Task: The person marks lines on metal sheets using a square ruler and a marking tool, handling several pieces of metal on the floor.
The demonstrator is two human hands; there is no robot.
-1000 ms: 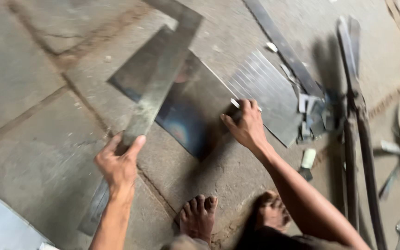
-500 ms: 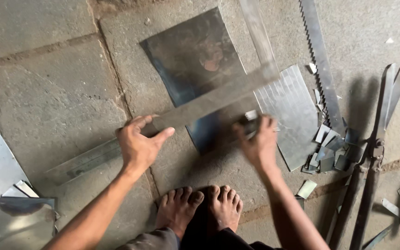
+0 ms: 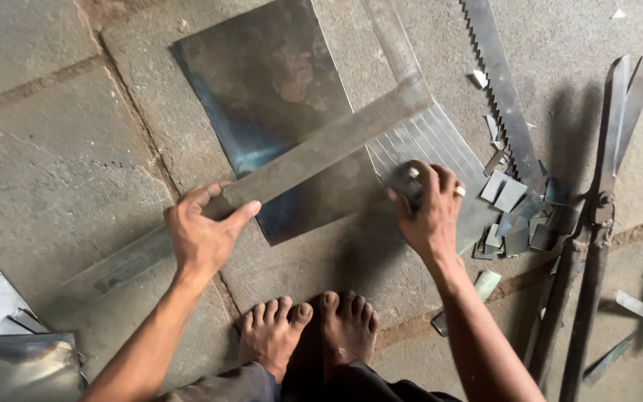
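Note:
A dark metal sheet (image 3: 262, 97) lies flat on the concrete floor. Across its lower part runs a large steel try square (image 3: 321, 149), its long arm slanting from lower left to upper right and its short arm going up at the top. My left hand (image 3: 202, 238) presses the long arm down near the sheet's lower left corner. My right hand (image 3: 429, 208) is closed around a small dark tool at the sheet's right edge, beside a lighter sheet (image 3: 433, 141) scored with parallel lines. My bare feet (image 3: 306, 327) stand just below.
A long toothed saw blade (image 3: 500, 82) lies at the upper right. Large metal shears (image 3: 597, 216) lie at the right. Several small cut metal pieces (image 3: 515, 216) are piled between them. More sheet metal (image 3: 24, 365) sits at the lower left.
The try square has swung from steeply slanted to a flatter slant across the sheet. My left hand has settled on its long arm, and my right hand has stayed at the sheet's right edge.

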